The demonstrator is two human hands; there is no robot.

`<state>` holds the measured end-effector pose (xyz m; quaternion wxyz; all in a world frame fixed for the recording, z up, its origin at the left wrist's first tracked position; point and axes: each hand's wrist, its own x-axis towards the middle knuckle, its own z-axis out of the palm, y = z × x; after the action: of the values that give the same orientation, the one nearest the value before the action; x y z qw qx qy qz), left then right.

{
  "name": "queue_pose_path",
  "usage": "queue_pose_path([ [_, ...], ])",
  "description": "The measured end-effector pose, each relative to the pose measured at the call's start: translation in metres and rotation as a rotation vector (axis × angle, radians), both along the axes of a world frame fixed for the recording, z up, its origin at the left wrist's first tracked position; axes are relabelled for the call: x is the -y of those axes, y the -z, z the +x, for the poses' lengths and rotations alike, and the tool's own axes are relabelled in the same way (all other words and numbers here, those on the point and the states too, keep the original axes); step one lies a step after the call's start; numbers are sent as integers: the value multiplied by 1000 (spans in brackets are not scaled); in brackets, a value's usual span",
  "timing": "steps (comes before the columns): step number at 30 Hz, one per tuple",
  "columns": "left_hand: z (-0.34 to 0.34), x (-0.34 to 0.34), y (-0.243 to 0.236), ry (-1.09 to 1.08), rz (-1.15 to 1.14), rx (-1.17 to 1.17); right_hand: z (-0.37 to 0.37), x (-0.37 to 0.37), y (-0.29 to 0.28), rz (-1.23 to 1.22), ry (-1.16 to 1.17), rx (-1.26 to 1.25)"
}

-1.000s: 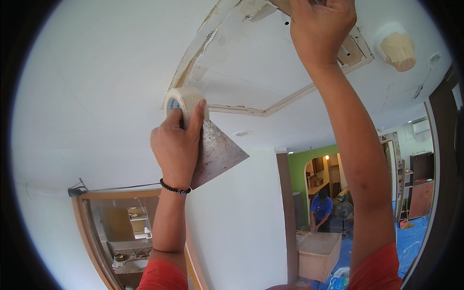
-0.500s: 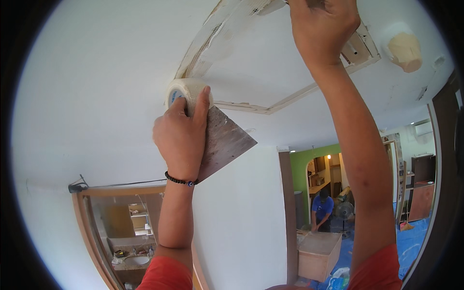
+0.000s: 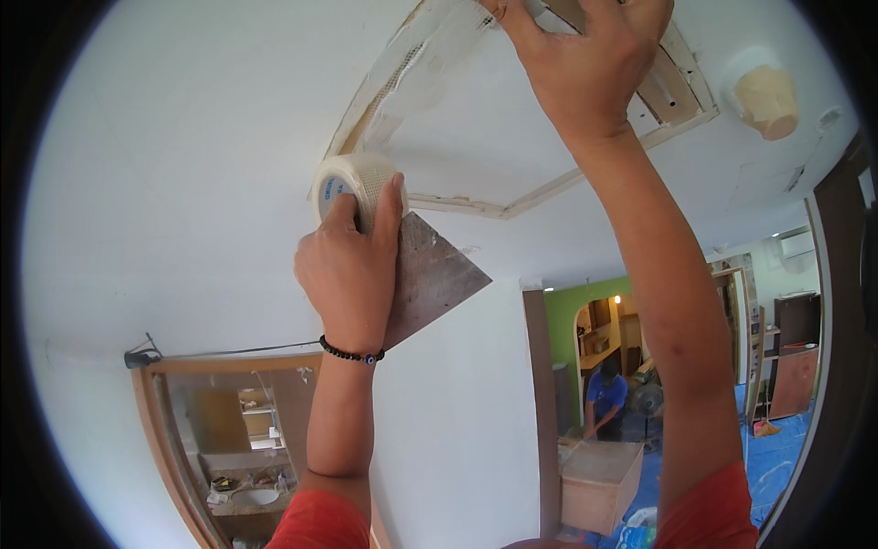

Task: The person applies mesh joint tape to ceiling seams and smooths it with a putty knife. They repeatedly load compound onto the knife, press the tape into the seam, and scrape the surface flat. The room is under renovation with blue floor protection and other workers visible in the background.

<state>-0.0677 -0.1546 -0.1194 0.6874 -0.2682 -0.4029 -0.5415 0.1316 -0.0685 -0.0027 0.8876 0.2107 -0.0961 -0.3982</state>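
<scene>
My left hand (image 3: 346,261) is closed around a roll of off-white mesh tape (image 3: 373,178), its thumb along the roll's side. The same hand has a flat, stained metal plate (image 3: 439,274) tucked against the palm, its corner pointing right. Above, my right hand (image 3: 594,78) is raised to the ceiling with its thumb stretched left and its fingers apart. The thumb lies against the strip of mesh tape (image 3: 412,69) along the curved ceiling seam. The fingertips are cut off by the upper edge of the view.
An angular joint (image 3: 503,209) crosses the ceiling. At the right is an opening (image 3: 672,91), with a paper-covered fixture (image 3: 766,101) beyond it. Below are a wooden-framed opening (image 3: 151,412), a wooden box (image 3: 599,480), a fan (image 3: 647,400) and a person in blue (image 3: 605,398).
My right hand has opened from a more closed shape, its thumb reaching left along the seam. The left hand, roll and plate sit slightly lower and further right in view.
</scene>
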Motion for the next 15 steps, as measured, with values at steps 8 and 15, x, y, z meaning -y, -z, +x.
queue_pose_path([
  [8, -3, -4, 2, -11, 23, -44, -4, -1, 0, -60, 46, -61],
  [15, -8, -6, 2, 7, 53, -67, -7, 0, 0, -76, 96, -161],
])
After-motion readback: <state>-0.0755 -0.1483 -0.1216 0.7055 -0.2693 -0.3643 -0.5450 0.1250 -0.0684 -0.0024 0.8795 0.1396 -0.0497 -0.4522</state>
